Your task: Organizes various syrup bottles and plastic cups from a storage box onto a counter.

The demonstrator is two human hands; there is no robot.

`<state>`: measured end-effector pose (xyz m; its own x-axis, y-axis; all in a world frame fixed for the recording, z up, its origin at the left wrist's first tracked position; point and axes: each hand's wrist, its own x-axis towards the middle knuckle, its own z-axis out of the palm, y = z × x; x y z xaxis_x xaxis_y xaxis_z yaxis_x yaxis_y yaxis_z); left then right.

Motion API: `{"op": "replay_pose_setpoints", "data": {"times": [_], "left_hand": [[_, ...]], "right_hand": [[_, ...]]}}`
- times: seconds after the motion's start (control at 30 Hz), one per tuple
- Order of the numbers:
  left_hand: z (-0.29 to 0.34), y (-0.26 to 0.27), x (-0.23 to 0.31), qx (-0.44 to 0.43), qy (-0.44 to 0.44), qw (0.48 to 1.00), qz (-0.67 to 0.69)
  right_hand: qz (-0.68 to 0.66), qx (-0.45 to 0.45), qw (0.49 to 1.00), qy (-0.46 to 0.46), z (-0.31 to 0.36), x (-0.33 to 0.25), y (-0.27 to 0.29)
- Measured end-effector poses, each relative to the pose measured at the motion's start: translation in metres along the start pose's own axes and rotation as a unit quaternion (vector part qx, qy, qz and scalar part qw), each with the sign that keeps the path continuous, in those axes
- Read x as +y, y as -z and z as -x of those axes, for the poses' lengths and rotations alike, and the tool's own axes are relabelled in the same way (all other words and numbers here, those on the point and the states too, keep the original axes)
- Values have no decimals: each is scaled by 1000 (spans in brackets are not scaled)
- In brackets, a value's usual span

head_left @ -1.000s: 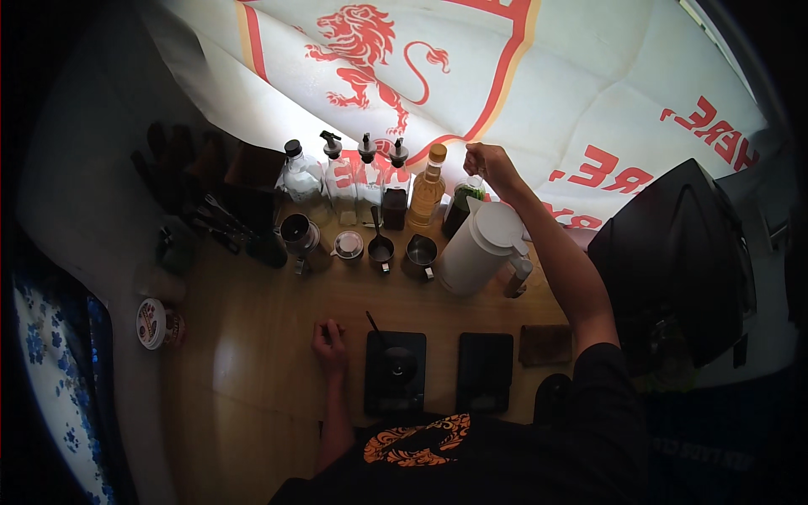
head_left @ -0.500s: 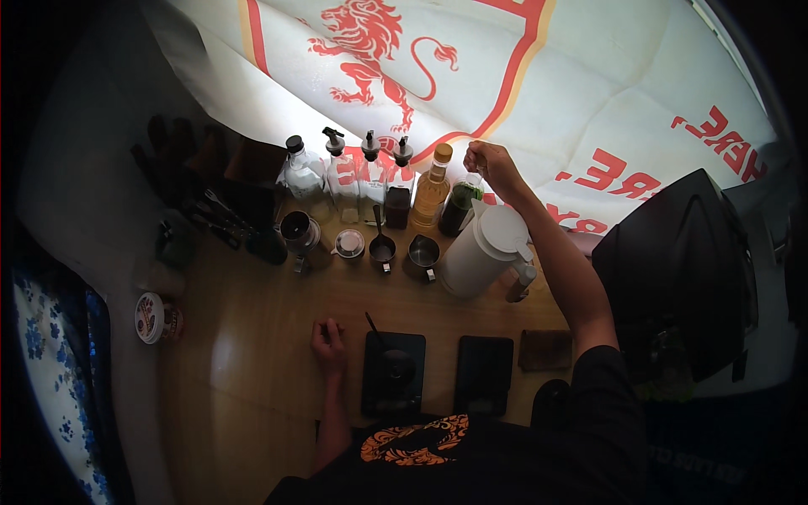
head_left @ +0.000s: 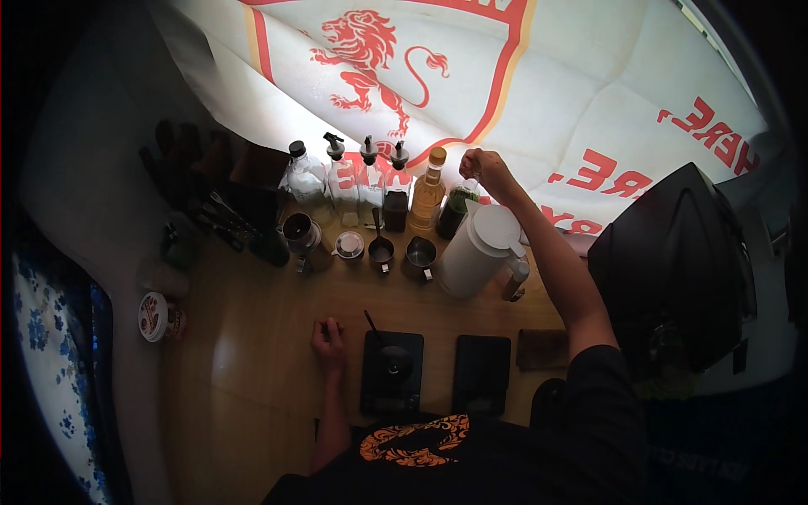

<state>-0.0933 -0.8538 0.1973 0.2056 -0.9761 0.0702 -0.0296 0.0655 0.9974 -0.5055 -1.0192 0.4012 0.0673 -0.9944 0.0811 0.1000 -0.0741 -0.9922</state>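
My right hand (head_left: 486, 168) is closed in a pinch at the back of the table, just above a clear vessel (head_left: 455, 209) with dark contents and green at its top. Whatever its fingers hold is too small or hidden. Beside that vessel stand an amber bottle (head_left: 428, 195) with a tan cap and a white lidded jug (head_left: 481, 252), which my right forearm passes. My left hand (head_left: 329, 338) lies on the table with fingers curled in, nothing visible in them. Right of it, a black scale (head_left: 379, 396) carries a small dark round vessel (head_left: 394, 362) with a thin stick-like handle.
Several pour-spout bottles (head_left: 371, 187) line the back. Before them stand a small metal pitcher (head_left: 419, 255), a cup with a spoon (head_left: 381, 252) and a coffee grinder-like vessel (head_left: 300, 231). A second black scale (head_left: 481, 374) and brown cloth (head_left: 542, 349) lie right; a tub (head_left: 153, 317) sits left.
My right hand stays pinched above the dark-filled vessel, shifted slightly left and down in the picture. The whole view has shifted a little; my left hand stays put.
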Motion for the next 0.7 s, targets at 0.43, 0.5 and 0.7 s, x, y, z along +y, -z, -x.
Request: {"op": "replay_pose_setpoints", "data": {"times": [0.43,0.5,0.7], "left_hand": [[-3,4,-9,-9,-8,1000,10],[-3,4,-9,-8,-5,1000,12],[-3,0,-5,-10,-18,1000,9]], "right_hand": [[26,-7,1000,-3,-7,2,-4],[32,-3,999,-4,-7,2,-6],[23,-11,1000,7,-5,4,1]]}}
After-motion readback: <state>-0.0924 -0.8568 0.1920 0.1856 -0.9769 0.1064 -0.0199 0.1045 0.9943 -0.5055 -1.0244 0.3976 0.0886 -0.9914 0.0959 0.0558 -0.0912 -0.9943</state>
